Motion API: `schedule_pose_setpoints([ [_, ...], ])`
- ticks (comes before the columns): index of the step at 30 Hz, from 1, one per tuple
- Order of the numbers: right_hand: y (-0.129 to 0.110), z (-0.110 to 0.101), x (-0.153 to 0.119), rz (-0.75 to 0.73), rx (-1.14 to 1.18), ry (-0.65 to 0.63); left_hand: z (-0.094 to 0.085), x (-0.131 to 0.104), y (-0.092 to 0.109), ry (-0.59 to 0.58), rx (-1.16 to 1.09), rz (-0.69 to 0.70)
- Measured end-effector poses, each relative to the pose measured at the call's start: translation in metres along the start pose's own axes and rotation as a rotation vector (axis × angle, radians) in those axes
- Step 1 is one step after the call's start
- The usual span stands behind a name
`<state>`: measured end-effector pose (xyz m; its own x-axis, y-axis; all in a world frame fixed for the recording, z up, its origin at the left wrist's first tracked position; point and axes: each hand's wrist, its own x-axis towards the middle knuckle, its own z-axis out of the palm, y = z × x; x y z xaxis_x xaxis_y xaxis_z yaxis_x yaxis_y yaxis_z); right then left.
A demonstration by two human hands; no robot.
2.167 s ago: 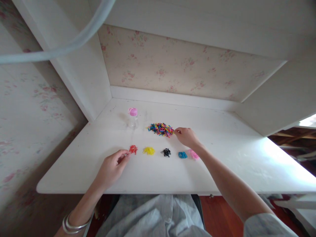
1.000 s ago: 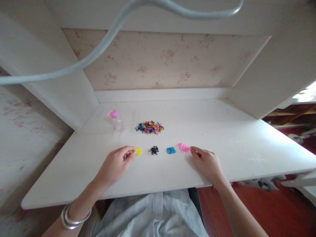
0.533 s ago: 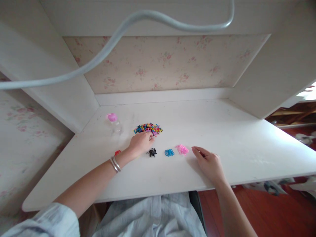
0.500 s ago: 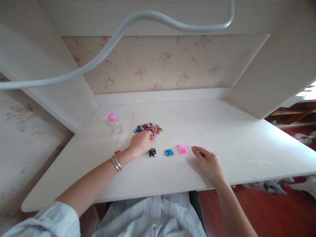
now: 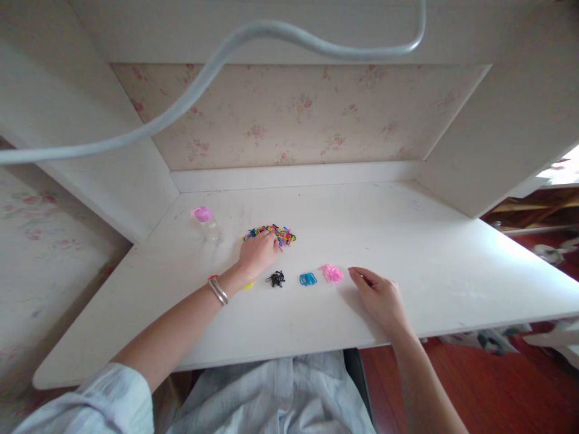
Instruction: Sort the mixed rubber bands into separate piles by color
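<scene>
Far left, toward the back: clear bottle with a pink top (image 5: 208, 225), standing on the white tabletop (image 5: 434, 271). Nearer, a small red heap of thin bands (image 5: 212, 278), mostly hidden by the left wrist and its silver-coloured bangles (image 5: 218, 290). Next, a yellow heap of bands (image 5: 248, 285), partly covered by the same wrist. Left hand (image 5: 259, 252): fingers curled down at the near edge of the oblong, multicoloured pile of bands (image 5: 284, 235); tips hidden, grip cannot be told. In front of the pile, in a row: black tangle of bands (image 5: 276, 278), compact blue heap of bands (image 5: 308, 279), looser pink heap of bands (image 5: 332, 273). Right hand (image 5: 377, 293): just beside the pink heap, thumb and forefinger tips close together; anything pinched there too small to tell.
</scene>
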<state>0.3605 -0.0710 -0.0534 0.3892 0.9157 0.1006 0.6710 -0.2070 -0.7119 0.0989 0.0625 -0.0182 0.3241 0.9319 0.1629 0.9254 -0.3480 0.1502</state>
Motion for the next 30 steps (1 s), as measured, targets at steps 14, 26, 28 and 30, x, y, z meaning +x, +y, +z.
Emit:
schedule_pose_setpoints([
  [14,0.003,0.001,0.001,0.003,-0.031,-0.008,-0.022,0.002,-0.035,0.058,-0.034,-0.056],
  [26,-0.001,0.001,-0.001,0.021,-0.075,-0.037,-0.020,0.005,-0.048,-0.016,-0.089,-0.089],
  [28,0.000,0.001,-0.001,0.019,-0.081,-0.038,-0.019,0.004,-0.050,-0.019,-0.102,-0.082],
  [30,0.000,0.001,0.000,0.010,-0.081,-0.031,-0.018,0.004,-0.051,-0.024,-0.117,-0.072],
])
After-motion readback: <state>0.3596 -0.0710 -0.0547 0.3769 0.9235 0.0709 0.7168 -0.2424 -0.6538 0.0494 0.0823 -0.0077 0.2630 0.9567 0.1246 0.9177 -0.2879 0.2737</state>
